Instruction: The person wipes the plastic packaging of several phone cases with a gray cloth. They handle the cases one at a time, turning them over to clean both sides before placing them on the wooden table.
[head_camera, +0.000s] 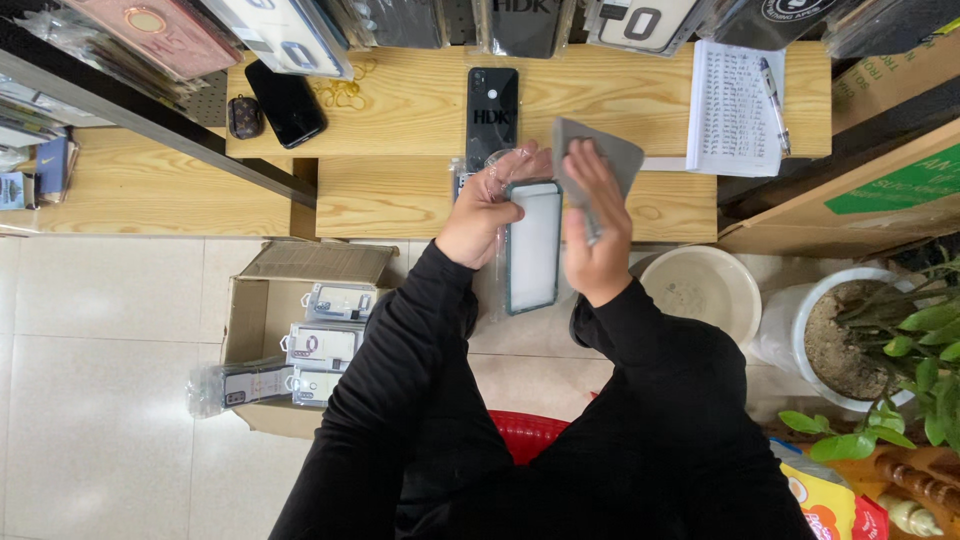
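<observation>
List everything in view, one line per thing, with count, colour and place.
Dark-green-rimmed translucent phone case: one, held over the shelf edge.
Grey cloth: one, above the case.
Black phone: one, on the wooden shelf.
Black slab phone: one, shelf left.
Handwritten white notepad with pen: one each, shelf right.
Brown cardboard box of packaged cases: one, floor left.
White pots: two, floor right; one holds a green plant.
Left hand: grips the case.
Right hand: holds the cloth.

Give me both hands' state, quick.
Left hand: shut on the green-edged phone case, with its clear wrapper.
Right hand: shut on the grey cloth.
</observation>
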